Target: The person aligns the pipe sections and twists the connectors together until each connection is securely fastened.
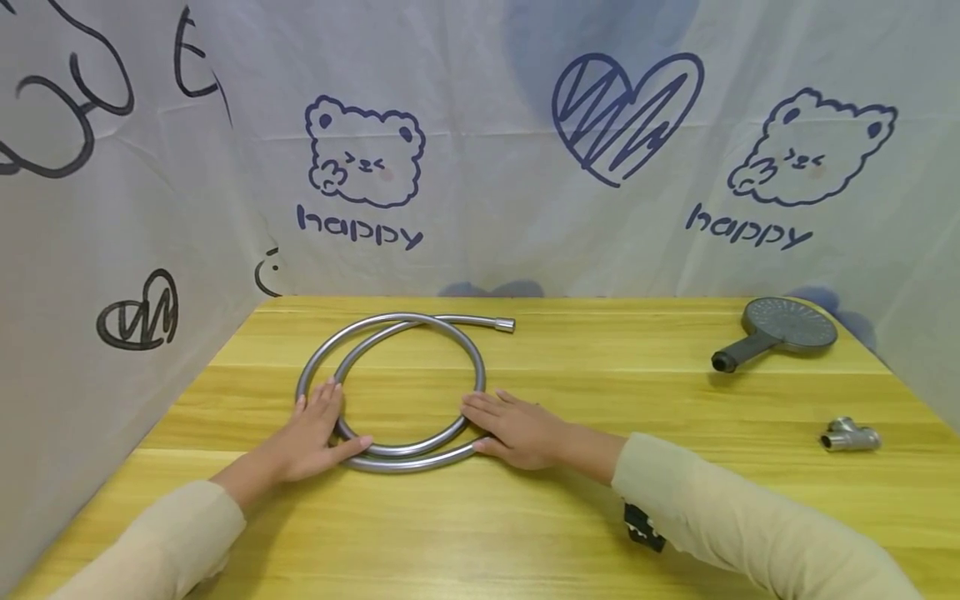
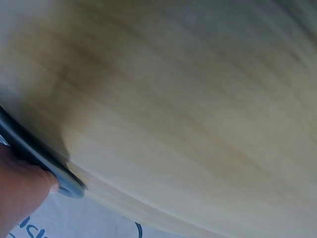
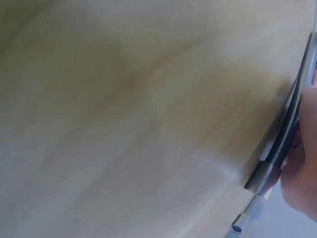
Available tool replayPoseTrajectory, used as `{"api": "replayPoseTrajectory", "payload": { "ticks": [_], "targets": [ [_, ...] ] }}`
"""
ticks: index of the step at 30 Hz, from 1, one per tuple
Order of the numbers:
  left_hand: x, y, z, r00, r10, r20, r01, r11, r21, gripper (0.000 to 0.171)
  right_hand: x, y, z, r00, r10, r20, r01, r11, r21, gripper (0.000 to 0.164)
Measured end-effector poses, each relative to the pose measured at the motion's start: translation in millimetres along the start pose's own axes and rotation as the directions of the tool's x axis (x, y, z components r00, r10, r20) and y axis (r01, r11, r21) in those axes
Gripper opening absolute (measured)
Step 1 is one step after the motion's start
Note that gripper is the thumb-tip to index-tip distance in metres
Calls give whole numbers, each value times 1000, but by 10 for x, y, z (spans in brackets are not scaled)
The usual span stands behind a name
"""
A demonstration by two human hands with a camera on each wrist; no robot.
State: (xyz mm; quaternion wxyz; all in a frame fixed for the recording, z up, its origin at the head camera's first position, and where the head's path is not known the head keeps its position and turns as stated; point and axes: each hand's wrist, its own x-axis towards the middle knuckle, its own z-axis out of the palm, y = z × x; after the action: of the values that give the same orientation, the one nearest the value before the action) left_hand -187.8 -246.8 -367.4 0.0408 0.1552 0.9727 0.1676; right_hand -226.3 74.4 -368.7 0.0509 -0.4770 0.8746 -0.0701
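A silvery metal shower hose lies coiled in loops on the wooden table, one end with a metal fitting pointing right at the back. My left hand rests on the coil's left side, fingers extended across the loops and thumb along the front. On the opposite side, my right hand lies over the hose with straight fingers pointing left. In the right wrist view, an end fitting sits beside that hand, which hides it from the head view. The left wrist view shows the hose against the left thumb.
A grey shower head lies at the back right, its handle toward the coil. Nearer along the right side is a small metal tee fitting. A black object shows under the right sleeve. White fabric walls with drawings border the table.
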Motion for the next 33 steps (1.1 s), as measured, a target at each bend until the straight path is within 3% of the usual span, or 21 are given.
{"api": "replayPoseTrajectory", "payload": {
  "ticks": [16,33],
  "targets": [
    [11,87,48,1000,-3,6,4,1000,-8,94,-109,31,-8,1000,-5,-5,5,1000,-17,54],
    [-17,168,108,998,67,7,-67,998,-6,89,-241,118,38,999,7,-34,-8,1000,-26,53]
  ]
}}
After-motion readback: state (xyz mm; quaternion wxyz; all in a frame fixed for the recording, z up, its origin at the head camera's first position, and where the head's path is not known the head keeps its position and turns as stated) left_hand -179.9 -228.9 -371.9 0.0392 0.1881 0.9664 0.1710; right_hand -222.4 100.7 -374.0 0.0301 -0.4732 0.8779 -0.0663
